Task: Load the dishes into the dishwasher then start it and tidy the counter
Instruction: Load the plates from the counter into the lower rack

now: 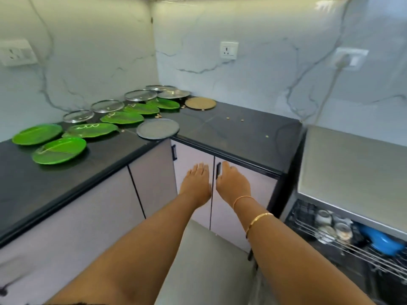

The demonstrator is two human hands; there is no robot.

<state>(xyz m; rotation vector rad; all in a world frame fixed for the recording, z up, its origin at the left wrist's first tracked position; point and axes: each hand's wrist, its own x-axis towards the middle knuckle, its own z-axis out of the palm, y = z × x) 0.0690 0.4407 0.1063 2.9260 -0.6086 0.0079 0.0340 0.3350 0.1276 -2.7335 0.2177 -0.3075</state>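
Several green leaf-shaped plates (59, 150) lie along the dark L-shaped counter (237, 133), with clear glass plates (107, 105) behind them. A grey round plate (158, 129) overhangs the counter's inner corner. A steel plate (174, 94) and a brass-coloured plate (200, 103) sit farther back. The dishwasher (352, 164) stands at the right, its rack (343, 236) pulled out and holding cups and a blue item. My left hand (196, 183) and my right hand (233, 183) reach forward side by side, palms down, empty, in front of the cabinet doors.
Small crumbs (228, 118) dot the counter. Below it are pale cabinet doors with black handles (218, 170). Wall sockets (229, 50) sit on the marble backsplash, and a plug with a cord (343, 60) hangs at the right.
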